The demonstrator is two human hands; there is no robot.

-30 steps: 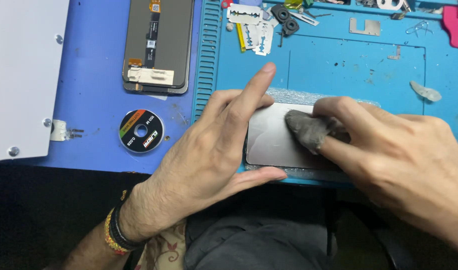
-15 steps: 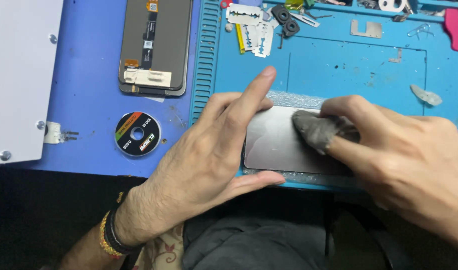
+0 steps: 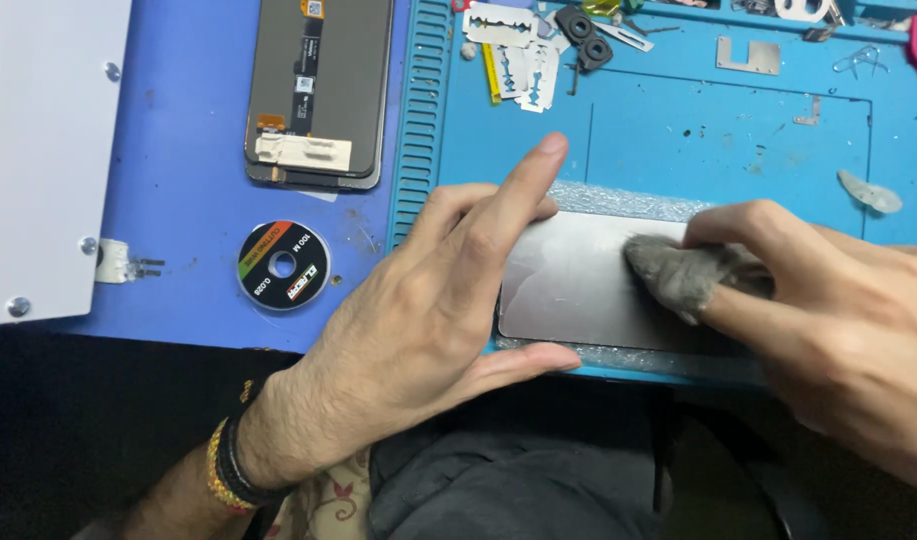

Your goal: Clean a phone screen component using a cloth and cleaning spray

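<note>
A grey rectangular glass screen panel [image 3: 579,290] lies flat on the near edge of a blue work mat [image 3: 739,150]. My left hand [image 3: 429,310] rests over the panel's left end, fingers spread, index finger pointing away, thumb along the near edge. My right hand [image 3: 839,320] presses a small grey cloth wad [image 3: 684,275] onto the panel's right half, pinching it between thumb and fingers.
A phone display assembly [image 3: 319,90] lies back-side up on a darker blue mat [image 3: 179,200]. A small round wire spool [image 3: 283,265] sits near it. A white board [image 3: 39,150] is at left. Razor blades [image 3: 524,50], black parts and metal scraps lie along the mat's far side.
My right hand with the cloth has slid slightly left across the panel. My left hand stays in place holding the panel.
</note>
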